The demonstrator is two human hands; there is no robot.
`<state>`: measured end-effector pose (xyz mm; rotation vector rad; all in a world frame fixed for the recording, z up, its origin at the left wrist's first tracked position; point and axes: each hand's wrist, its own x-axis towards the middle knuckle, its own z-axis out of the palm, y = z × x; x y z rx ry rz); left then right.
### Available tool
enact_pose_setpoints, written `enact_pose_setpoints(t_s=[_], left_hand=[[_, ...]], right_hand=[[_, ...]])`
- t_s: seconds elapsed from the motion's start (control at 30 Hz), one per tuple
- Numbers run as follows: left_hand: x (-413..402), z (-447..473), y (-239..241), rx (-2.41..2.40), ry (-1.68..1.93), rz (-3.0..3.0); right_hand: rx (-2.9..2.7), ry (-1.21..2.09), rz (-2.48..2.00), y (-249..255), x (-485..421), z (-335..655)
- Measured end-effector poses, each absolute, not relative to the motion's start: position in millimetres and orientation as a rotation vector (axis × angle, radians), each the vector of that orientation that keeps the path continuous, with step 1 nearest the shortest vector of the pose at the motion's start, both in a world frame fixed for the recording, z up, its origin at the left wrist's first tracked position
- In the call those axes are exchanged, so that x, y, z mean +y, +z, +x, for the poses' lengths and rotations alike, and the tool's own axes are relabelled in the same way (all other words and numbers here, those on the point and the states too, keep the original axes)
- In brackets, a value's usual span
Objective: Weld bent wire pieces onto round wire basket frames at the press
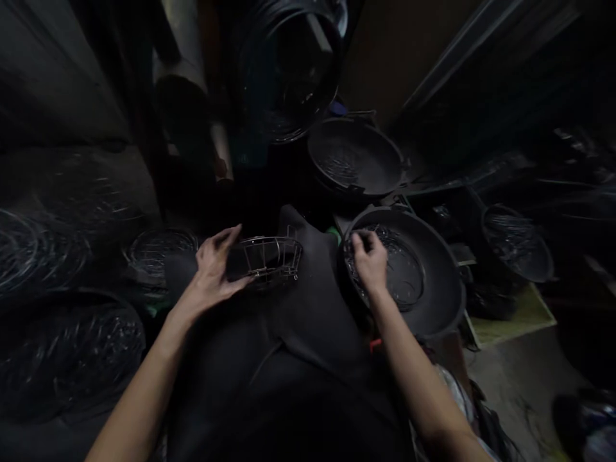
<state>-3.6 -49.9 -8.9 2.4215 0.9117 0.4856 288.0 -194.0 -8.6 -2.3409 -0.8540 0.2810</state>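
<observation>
Dim workshop interior under low light: dark wall [52,70] at upper left, brown wall panel [404,51] at upper right, yellowish mat [514,317] at right, concrete floor [520,398] at lower right.

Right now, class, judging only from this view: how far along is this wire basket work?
Done: one wire basket looks formed, its rings joined by uprights. In hand: the left hand is at its side, and the right hand is in loose wire rings in a black basin. Left: more wire lies in the basin behind, though how much cannot be told.
</observation>
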Motion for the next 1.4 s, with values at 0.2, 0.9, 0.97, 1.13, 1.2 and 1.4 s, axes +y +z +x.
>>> enact_pose_setpoints(t_s=[0.2, 0.9, 0.97, 1.13, 1.2, 1.4], left_hand=[[-71.0, -31.6, -36.7, 0.964, 0.590, 2.221], [-75.2, -3.0, -2.5, 0.988, 0.476, 2.267], [-74.3, -4.9, -0.6, 1.002, 0.474, 2.258], [-71.8, 2.1, 3.4, 1.005, 0.446, 2.278], [-72.4, 7.7, 3.5, 1.000, 0.434, 2.309], [-73.3, 12.9, 2.3, 1.009, 0.436, 2.251]], right_hand=[[-0.749, 0.588, -2.764, -76.0, -197.7, 369.5], [-0.757, 0.291, -2.643, -66.4, -233.4, 370.7], [-0.782, 0.242, -2.580, -41.3, -238.2, 355.6], [-1.022, 0.330, -2.208, -4.3, -236.2, 294.5], [-1.004, 0.528, -2.133, -15.7, -234.0, 272.9], [-0.620, 0.854, -1.825, -59.9, -229.2, 248.3]])
